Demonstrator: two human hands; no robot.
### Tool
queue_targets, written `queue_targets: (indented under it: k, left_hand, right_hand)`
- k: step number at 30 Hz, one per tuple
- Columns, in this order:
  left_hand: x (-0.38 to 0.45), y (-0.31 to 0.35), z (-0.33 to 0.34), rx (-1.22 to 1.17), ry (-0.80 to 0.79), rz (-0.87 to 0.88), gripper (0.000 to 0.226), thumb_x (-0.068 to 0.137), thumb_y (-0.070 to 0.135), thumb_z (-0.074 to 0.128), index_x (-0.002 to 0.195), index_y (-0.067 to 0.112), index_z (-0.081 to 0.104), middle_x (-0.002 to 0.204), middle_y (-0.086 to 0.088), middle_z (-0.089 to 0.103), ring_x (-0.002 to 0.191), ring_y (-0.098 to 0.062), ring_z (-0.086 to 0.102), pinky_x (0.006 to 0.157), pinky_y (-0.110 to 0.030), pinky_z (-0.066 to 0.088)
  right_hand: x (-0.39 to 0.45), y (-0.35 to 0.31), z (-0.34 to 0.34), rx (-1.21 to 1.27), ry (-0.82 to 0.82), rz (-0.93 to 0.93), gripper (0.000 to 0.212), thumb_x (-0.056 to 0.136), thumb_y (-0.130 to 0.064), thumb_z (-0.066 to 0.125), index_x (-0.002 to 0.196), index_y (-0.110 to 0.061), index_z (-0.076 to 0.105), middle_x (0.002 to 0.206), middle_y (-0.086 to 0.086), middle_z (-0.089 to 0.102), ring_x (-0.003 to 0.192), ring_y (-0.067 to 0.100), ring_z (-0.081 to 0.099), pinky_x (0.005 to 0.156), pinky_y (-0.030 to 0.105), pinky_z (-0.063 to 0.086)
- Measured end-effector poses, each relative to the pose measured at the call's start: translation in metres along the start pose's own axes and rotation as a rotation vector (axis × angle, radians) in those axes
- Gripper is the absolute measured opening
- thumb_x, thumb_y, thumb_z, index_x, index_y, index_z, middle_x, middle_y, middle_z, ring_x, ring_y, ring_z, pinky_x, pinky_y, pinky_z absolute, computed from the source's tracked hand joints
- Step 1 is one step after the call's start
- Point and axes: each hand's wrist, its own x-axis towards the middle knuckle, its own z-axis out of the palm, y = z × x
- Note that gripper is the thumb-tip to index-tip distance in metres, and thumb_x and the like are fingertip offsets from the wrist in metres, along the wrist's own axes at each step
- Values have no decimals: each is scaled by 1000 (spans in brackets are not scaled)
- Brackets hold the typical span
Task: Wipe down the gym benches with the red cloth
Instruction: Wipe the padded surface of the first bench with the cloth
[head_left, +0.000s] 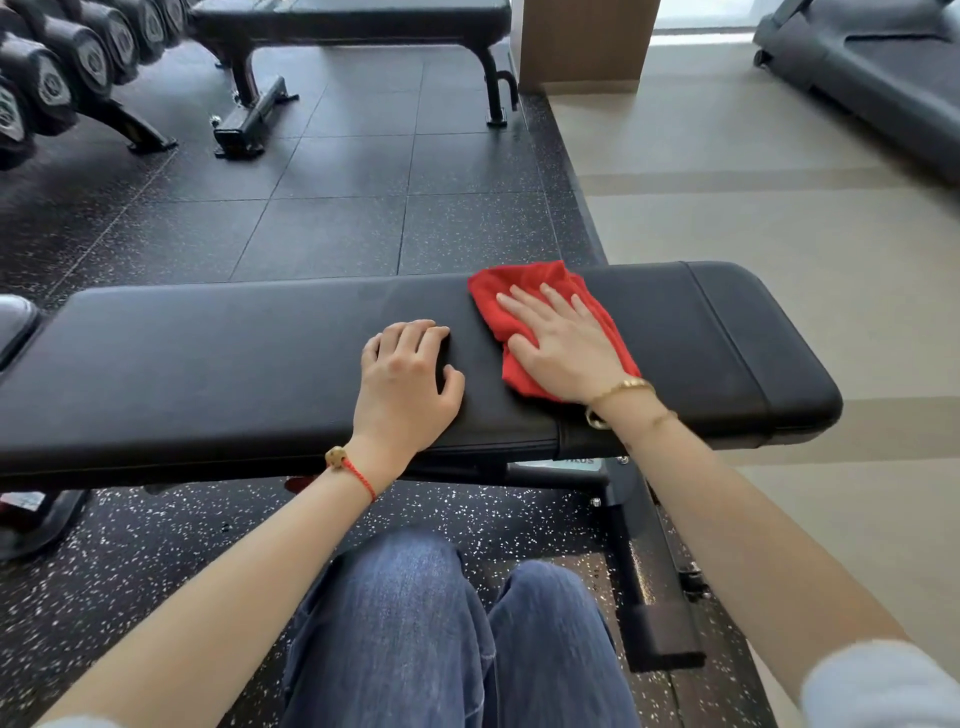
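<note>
A long black padded bench (208, 364) runs across the view in front of me. The red cloth (519, 283) lies flat on its right half. My right hand (563, 345) presses on the cloth with its fingers spread straight. My left hand (405, 384) rests on the bare pad just left of the cloth, fingertips bent down onto the pad, holding nothing. A second black bench (353, 21) stands farther back on the rubber floor.
A rack of dumbbells (62, 78) lines the far left. The near bench's metal frame and foot (654, 613) stand by my right knee. A wooden column (582, 47) and a treadmill (883, 78) stand on the pale floor at the right.
</note>
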Motion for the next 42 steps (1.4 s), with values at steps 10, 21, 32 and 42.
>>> queue_targets:
  k: [10, 21, 32, 42]
  left_hand:
    - [1, -4, 1, -22, 9, -4, 40, 86, 29, 53, 123, 17, 62, 130, 1, 60, 123, -22, 51, 108, -41, 35]
    - [-1, -4, -1, -61, 9, -8, 39, 87, 26, 55, 124, 16, 63, 130, 2, 61, 125, -21, 51, 110, -39, 34]
    - [-1, -7, -5, -60, -12, 2, 39, 89, 25, 55, 126, 18, 62, 131, 3, 61, 125, -20, 50, 109, -39, 34]
    - [-2, -3, -2, -52, -15, 3, 39, 90, 23, 53, 127, 14, 60, 132, -1, 59, 126, -24, 49, 111, -41, 34]
  right_hand:
    - [-44, -17, 7, -27, 43, -40, 58, 96, -39, 35, 153, -36, 21, 161, -14, 17, 150, 17, 7, 122, 42, -2]
    - [-5, 23, -6, -20, 70, 196, 55, 99, -36, 33, 153, -34, 22, 162, -11, 16, 150, 20, 10, 122, 43, 1]
    - [-86, 42, -7, -59, 106, 135, 63, 88, -43, 25, 151, -37, 25, 160, -14, 21, 149, 17, 14, 122, 40, 4]
    - [-38, 47, -13, -42, 91, 359, 56, 99, -35, 28, 154, -35, 18, 162, -11, 13, 150, 23, 8, 122, 46, -1]
